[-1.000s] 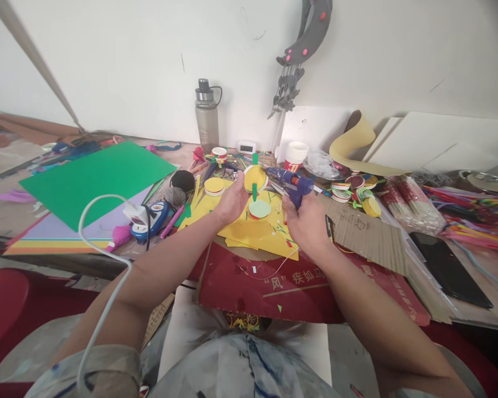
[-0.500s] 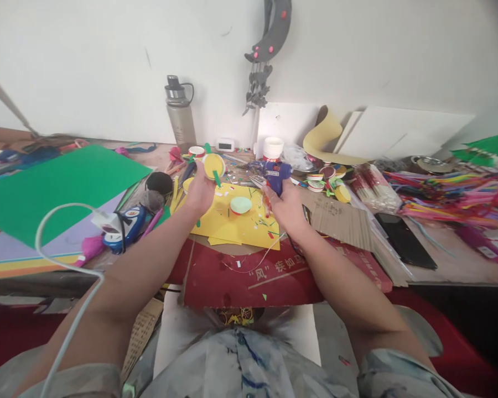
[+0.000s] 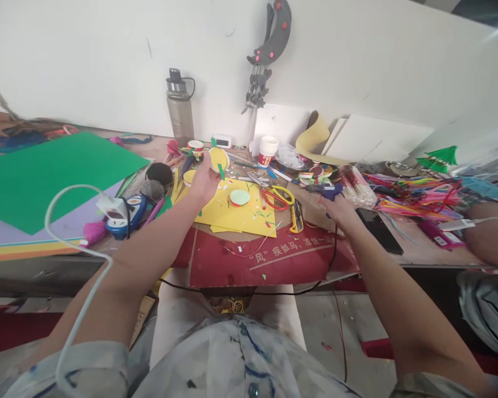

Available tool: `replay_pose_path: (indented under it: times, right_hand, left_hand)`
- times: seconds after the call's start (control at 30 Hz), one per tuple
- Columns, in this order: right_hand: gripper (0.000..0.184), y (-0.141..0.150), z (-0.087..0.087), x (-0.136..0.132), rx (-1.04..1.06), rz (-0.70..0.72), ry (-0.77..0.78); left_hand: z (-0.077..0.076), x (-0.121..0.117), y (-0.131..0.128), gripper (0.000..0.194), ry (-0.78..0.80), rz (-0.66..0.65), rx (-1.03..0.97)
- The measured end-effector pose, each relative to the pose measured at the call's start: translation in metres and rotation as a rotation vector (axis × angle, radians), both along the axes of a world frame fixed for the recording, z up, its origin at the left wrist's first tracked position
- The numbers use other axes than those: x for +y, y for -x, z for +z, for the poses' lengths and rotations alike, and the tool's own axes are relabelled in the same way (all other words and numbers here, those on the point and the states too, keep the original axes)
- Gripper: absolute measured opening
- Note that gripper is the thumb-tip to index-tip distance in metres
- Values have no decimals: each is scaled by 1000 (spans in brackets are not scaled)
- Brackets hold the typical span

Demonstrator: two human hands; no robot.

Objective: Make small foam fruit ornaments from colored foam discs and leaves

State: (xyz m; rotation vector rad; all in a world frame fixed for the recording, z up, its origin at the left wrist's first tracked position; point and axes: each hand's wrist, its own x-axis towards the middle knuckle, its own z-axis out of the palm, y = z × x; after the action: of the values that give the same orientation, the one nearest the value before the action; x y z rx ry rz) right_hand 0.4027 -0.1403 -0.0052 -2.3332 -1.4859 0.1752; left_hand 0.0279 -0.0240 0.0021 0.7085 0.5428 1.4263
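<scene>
"If we take the pale green disc (image 3: pixel 239 197) as centre of the clock, what is nearest to the person?"

"The red cardboard (image 3: pixel 219 260), at six o'clock. Then comes the yellow paper (image 3: pixel 219 218), under the disc."

"And the hands?"

"The right hand (image 3: pixel 341 211) is at three o'clock, its fingers at the handle of the blue glue gun (image 3: pixel 331 192). Whether they close around it, I cannot tell. The scissors (image 3: pixel 283 197) lie between, also toward three. The left hand (image 3: pixel 205 181) pinches the yellow disc (image 3: pixel 218 158) by its edge, raised at eleven o'clock."

"How advanced is the work?"

"The yellow disc has two green strips, at opposite edges; I judge these are placed. The pale green disc shows no strip. What is left, the view does not tell."

"Farther away?"

"The paper cup (image 3: pixel 268 152) at one o'clock, and the bottle (image 3: pixel 180 116) at eleven, by the wall."
</scene>
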Motion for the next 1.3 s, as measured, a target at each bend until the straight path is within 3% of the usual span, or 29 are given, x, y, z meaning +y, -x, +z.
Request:
replay_pose_path:
  times: [0.07, 0.1, 0.2, 0.27, 0.33, 0.4, 0.5, 0.63, 0.73, 0.83, 1.03, 1.3]
  right_hand:
    - [64, -11, 1, -4, -136, -81, 190]
    - [67, -13, 2, -7, -191, -118, 212]
    - [67, 3, 9, -13, -333, -139, 48]
    - [49, 30, 13, -13, -332, 58, -213]
    - [31, 68, 14, -6, -197, 402, -369]
    - [26, 110, 15, 4, -158, 546, -370]
    - [33, 164, 15, 24, -101, 812, -361]
    - [50, 190, 14, 49, -108, 907, -151]
    - [46, 187, 8, 64, -108, 928, 26]
    - [45, 184, -2, 70, -73, 938, 33]
    - [63, 179, -13, 65, 148, 852, -309]
    - [67, 172, 8, 51, 143, 964, -875]
  left_hand:
    - [0, -1, 1, 38, 0, -17, -14]
    - [0, -2, 1, 38, 2, -25, -21]
    - [-2, -2, 2, 42, 6, -57, -37]
    - [-2, -1, 2, 40, -6, -70, -50]
    - [-2, -2, 2, 35, -17, -82, -56]
    - [0, -4, 2, 34, -15, -106, -46]
    - [3, -8, 2, 36, 3, -181, -17]
    - [6, -12, 2, 39, 10, -238, 8]
    - [5, -12, 3, 42, 12, -239, 19]
    - [2, -10, 3, 40, 6, -229, 14]
    - [0, -10, 1, 35, 13, -162, 1]
    - [2, -15, 2, 23, -146, -128, -1]
